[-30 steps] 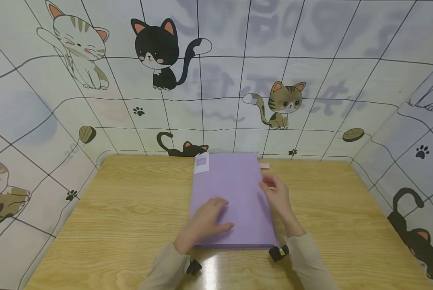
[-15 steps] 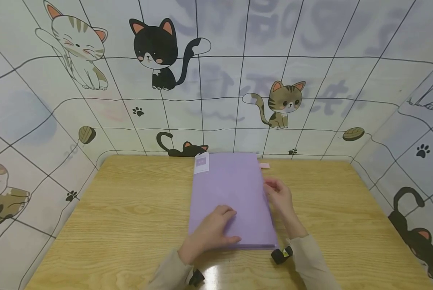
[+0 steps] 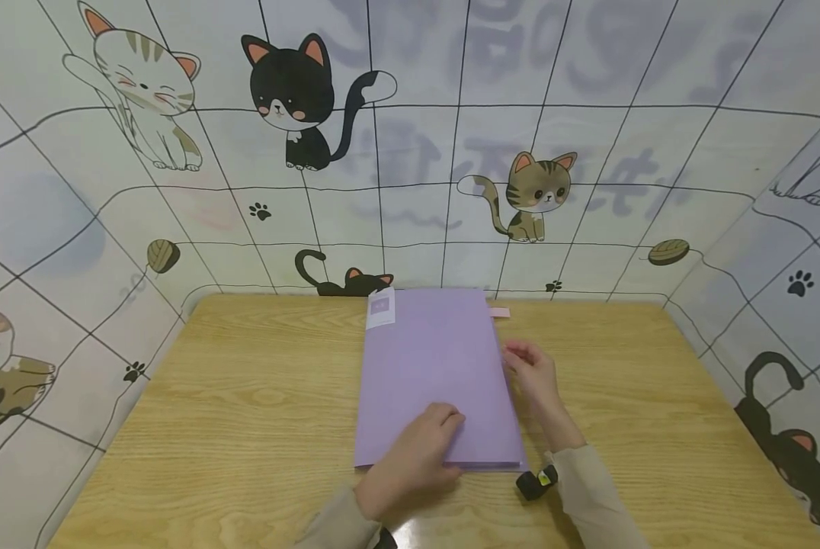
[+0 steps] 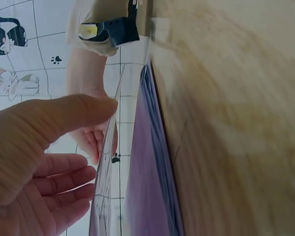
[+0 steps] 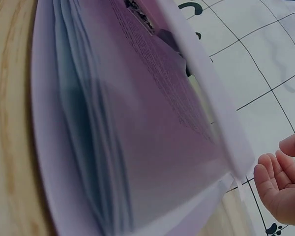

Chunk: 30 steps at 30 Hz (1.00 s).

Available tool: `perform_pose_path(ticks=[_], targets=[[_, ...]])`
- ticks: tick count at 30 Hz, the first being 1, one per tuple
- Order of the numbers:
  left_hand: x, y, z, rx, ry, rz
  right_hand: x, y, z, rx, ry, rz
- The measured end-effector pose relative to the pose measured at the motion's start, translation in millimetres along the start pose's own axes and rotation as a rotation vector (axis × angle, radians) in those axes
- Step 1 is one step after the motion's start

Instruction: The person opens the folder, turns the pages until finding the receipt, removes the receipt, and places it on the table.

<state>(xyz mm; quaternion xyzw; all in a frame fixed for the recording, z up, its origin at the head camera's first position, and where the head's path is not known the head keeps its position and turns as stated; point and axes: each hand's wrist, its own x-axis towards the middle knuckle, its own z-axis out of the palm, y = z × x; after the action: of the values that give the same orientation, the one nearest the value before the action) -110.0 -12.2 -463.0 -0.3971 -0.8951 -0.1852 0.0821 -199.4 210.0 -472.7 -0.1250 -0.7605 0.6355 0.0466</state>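
A purple document folder [image 3: 430, 358] lies on the wooden table, a white label [image 3: 381, 307] at its top left. My left hand [image 3: 420, 454] is over the folder's lower edge. In the left wrist view its thumb [image 4: 96, 109] reaches the edge of the raised cover [image 4: 104, 167], fingertips close to the cover's outer side. My right hand [image 3: 535, 374] is just beside the folder's right edge, fingers loosely bent, with nothing between them. Seen from the right wrist, the cover stands away from several layered sheets [image 5: 88, 123], and my right fingers [image 5: 268, 182] are apart from it.
A pink tab [image 3: 500, 313] sticks out at the folder's upper right. White walls [image 3: 417, 145] printed with cats and grid lines enclose the back and both sides of the table [image 3: 245, 396]. Dark wrist-camera mounts [image 3: 536, 483] sit at the sleeves.
My left hand has slid from the middle of the cover down and right to the lower edge. My right hand has drawn slightly right and down, off the folder's right edge.
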Motion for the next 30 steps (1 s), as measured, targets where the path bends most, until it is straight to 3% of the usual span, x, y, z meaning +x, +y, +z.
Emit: perform_pose_path(ticks=[11, 20, 25, 30], targets=[[6.7, 10.1, 13.6, 0.158, 0.028, 0.031, 0.4, 3, -1, 0.075, 0.001, 0.008], [7.8, 14.4, 17.7, 0.208, 0.096, 0.065, 0.2, 4, -2, 0.093, -0.005, 0.024], [7.1, 15.4, 16.5, 0.201, 0.208, 0.116, 0.3, 5, -2, 0.120, -0.028, 0.041], [7.4, 15.4, 13.1, 0.133, 0.375, 0.155, 1.4, 6, -1, 0.120, -0.060, 0.025]])
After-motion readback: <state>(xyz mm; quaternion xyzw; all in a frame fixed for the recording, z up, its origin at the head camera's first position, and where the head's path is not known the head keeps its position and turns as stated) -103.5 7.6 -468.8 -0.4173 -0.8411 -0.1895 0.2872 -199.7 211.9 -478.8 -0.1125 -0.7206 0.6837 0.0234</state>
